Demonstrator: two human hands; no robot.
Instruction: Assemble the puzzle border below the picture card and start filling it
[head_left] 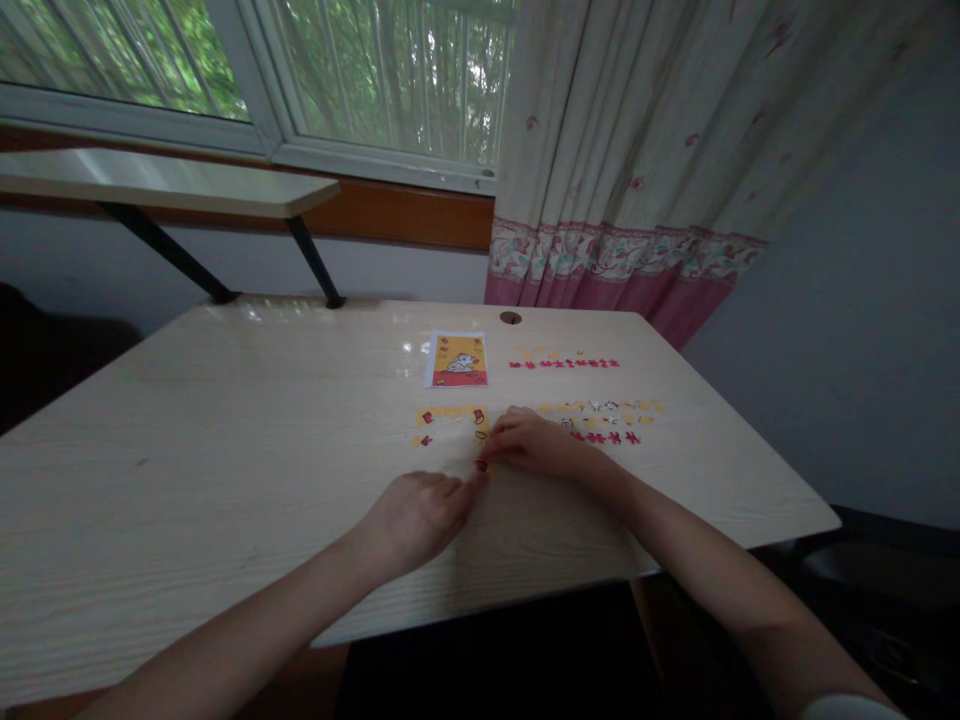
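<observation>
My right hand (531, 441) reaches in from the right, its fingers closed on a small jigsaw puzzle piece (482, 466) with a dark red mark. From the other side my left hand (421, 515) meets the same piece, fingers curled and the fingertips at its lower edge. Just beyond lies a partly joined puzzle border (451, 411), yellow with red marks, running along the top and down both sides. Behind it rests a picture card (458, 359) of a white animal on yellow and red. My fingers partly cover the piece.
Rows of loose yellow pieces (649, 407) and red pieces (634, 438) lie to the right, partly behind my right hand. Farther back is another red row (562, 364). A cable hole (511, 318) sits near the desk's (225, 480) back edge, and a raised shelf (187, 185) at back left.
</observation>
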